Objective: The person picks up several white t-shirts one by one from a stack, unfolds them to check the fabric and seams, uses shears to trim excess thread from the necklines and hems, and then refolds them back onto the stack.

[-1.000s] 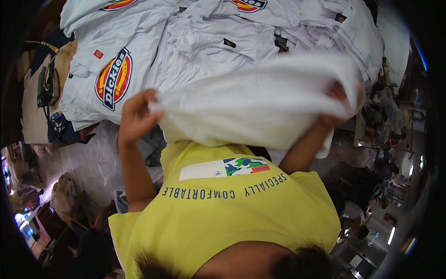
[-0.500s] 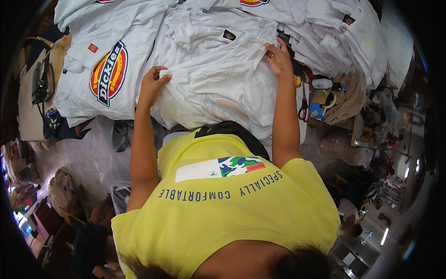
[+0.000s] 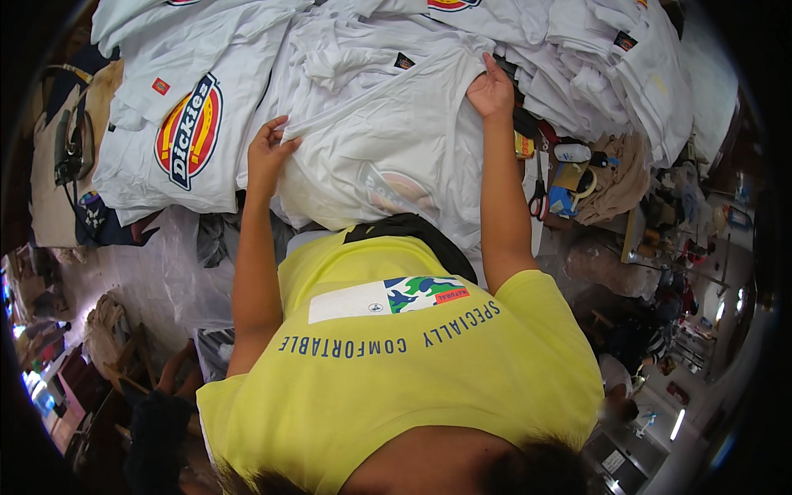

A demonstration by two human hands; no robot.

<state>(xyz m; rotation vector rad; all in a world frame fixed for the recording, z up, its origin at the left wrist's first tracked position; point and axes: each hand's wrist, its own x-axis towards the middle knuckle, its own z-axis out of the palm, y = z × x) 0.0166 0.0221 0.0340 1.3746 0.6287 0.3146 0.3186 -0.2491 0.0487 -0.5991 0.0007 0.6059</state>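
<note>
here the white shirt lies softly creased.

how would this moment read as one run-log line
left hand: at left edge of white fabric garment; right hand: at its right edge; garment: spread, creased; rumpled white shirts: beyond

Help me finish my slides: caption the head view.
Left hand and right hand at opposite sides of a white shirt.

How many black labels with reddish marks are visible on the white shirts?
2: one label lies to the left of the right hand; the other label is on the white pile at upper right. More may be hidden in folds.
</note>
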